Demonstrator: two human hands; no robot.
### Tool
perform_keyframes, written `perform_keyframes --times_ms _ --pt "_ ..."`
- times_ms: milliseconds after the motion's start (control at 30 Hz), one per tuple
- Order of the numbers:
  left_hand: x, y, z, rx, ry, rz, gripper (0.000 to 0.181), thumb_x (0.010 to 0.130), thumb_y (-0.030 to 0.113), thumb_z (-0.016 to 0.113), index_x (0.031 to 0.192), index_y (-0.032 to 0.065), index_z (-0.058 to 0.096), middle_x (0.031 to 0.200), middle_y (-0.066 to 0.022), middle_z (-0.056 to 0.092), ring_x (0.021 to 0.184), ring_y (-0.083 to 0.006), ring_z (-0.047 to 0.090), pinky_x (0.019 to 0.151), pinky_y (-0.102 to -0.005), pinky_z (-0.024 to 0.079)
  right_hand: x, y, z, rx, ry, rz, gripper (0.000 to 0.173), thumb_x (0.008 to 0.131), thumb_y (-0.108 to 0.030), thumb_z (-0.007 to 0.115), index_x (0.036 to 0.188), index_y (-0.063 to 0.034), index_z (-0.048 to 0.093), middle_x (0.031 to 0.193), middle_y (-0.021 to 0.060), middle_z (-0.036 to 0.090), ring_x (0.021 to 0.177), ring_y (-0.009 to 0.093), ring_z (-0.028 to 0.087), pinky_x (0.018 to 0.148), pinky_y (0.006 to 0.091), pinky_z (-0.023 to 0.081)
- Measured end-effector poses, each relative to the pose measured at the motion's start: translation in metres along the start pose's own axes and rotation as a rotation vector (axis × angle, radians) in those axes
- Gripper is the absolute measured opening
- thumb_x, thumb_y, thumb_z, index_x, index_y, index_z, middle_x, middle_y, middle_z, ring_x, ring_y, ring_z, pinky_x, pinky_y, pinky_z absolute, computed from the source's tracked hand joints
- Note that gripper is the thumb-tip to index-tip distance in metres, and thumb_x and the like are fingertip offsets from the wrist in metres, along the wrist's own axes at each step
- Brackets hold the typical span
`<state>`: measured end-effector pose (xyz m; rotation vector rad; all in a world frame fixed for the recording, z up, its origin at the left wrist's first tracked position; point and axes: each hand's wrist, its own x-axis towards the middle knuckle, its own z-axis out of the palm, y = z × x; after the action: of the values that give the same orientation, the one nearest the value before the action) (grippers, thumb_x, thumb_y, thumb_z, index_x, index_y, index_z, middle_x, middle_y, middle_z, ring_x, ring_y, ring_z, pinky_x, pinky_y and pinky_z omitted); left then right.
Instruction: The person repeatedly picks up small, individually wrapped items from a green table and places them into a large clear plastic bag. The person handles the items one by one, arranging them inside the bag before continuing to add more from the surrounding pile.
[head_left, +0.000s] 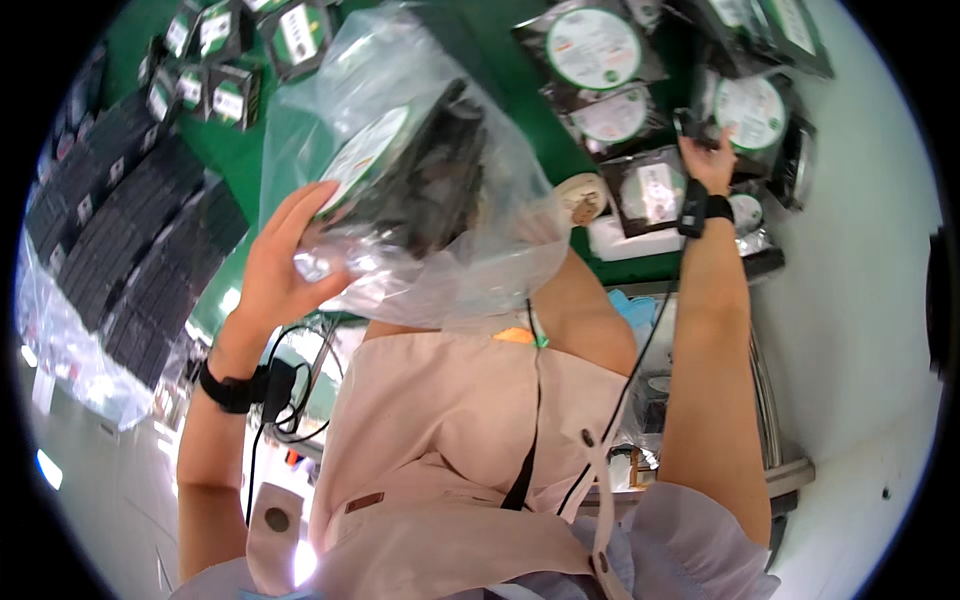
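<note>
My left hand (289, 251) grips the side of a large clear plastic bag (517, 277). Inside the bag lean several black packages (442, 172), and a round white label with a green rim (371, 154) shows on the front one. The bag rests partly over my lap, at the near edge of the green tabletop (525, 112). My right hand (709, 159) reaches out to the right among black film-wrapped packages (750, 112) with round labels. Its fingertips are at a dark package there; blur hides whether they grip it.
Stacked black boxes (127, 232) fill the left side, partly in clear plastic. Small black boxes with white labels (229, 101) stand at the back left. A cream tape roll (581, 196) and a white block (637, 240) lie right of the bag. A pale wall (847, 300) borders the right. Cables hang from both wrists.
</note>
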<state>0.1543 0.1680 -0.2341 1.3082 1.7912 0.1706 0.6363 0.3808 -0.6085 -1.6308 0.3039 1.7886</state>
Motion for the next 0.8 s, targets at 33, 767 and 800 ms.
perform_keyframes --times_ms 33,767,800 --pt "-0.002 -0.001 0.0 0.006 0.001 -0.026 0.07 0.058 0.009 0.073 0.123 0.0035 0.048 0.121 -0.0157 0.051 0.108 -0.0312 0.052 0.089 -0.0338 0.043 -0.008 0.002 0.016 -0.01 0.091 -0.014 0.045 0.078 -0.042 0.067 0.1 -0.0059 0.05 0.088 0.0096 0.046 0.078 0.02 0.042 0.082 0.0419 0.044" --pt "0.005 -0.036 -0.007 -0.018 0.049 -0.006 0.079 0.054 0.015 0.07 0.128 0.0081 0.041 0.096 -0.0143 0.06 0.085 -0.029 0.06 0.072 -0.0345 0.049 -0.334 0.12 0.15 -0.065 -0.063 0.531 0.023 0.082 -0.02 0.064 0.101 -0.0089 0.057 0.102 0.0062 0.058 0.086 0.019 0.054 0.079 0.0403 0.046" --pt "0.004 -0.044 -0.018 -0.063 0.07 -0.065 0.077 0.054 0.015 0.069 0.126 0.0082 0.043 0.089 -0.0142 0.06 0.079 -0.0278 0.059 0.069 -0.0337 0.049 -0.336 0.111 0.144 -0.109 -0.12 0.444 0.02 0.081 -0.019 0.066 0.098 -0.0097 0.059 0.098 0.0046 0.06 0.083 0.019 0.056 0.073 0.0346 0.046"
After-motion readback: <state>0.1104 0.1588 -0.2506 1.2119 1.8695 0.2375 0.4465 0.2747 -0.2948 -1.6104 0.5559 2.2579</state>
